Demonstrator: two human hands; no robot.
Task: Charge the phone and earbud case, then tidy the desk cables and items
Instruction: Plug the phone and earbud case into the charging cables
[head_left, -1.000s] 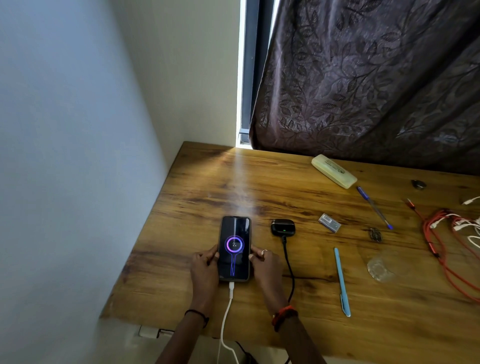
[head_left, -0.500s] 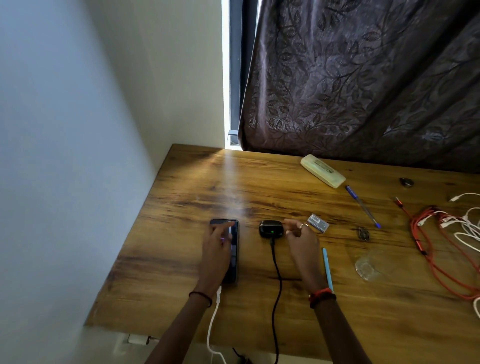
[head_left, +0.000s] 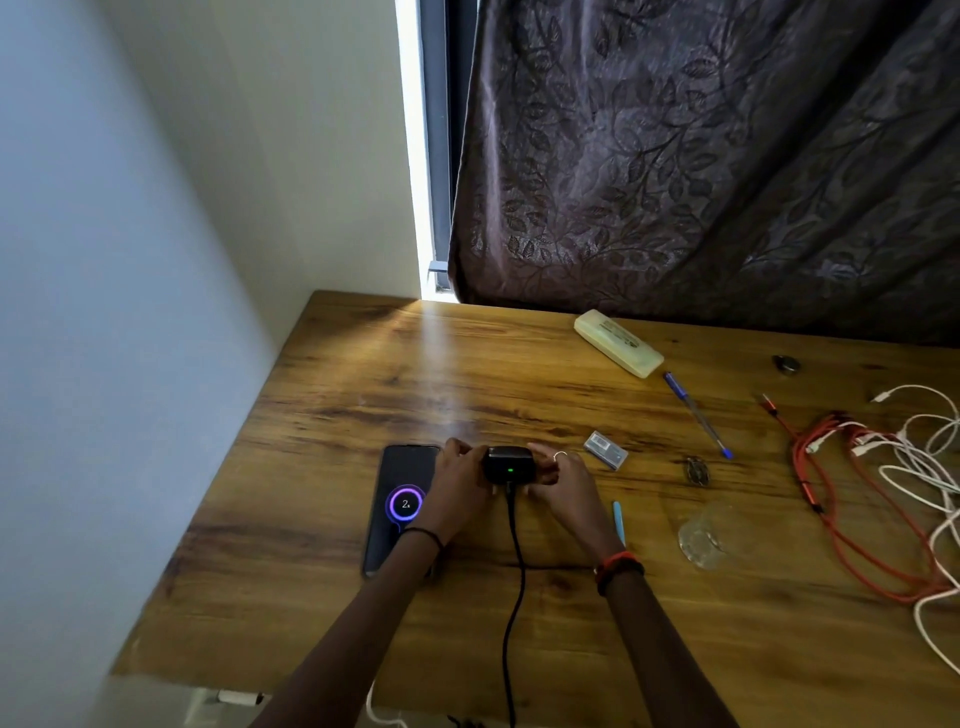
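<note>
**Head view: seating the earbud case on its cable**

Nearest the desk's (head_left: 353, 395) front edge, a black cable (head_left: 515, 566) comes up over the wood and runs straight into the near face of the earbud case (head_left: 511, 461). The left hand (head_left: 460, 488) and right hand (head_left: 563, 486) grip the case from either side, fingers curled round its ends, and it sits between them just above or on the wood; which, I cannot tell. A green light glows on its front, so it appears to be taking charge.

The sensible way to finish is to set the case down flat with the plug square in its socket and the cable lying slack, so no sideways pull works the plug loose. It should go down just right of the phone (head_left: 402, 506), which lies beside the left hand, its screen showing a purple charging ring.

Further right lie a light blue pen (head_left: 619, 519) and a glass (head_left: 710, 535), both close enough to be knocked as the right hand lets go. Beyond them, a red cable (head_left: 831, 525) tangled with white cables (head_left: 919, 467) and a purple pen (head_left: 696, 413) are judged to be the tidying left to do.
</note>
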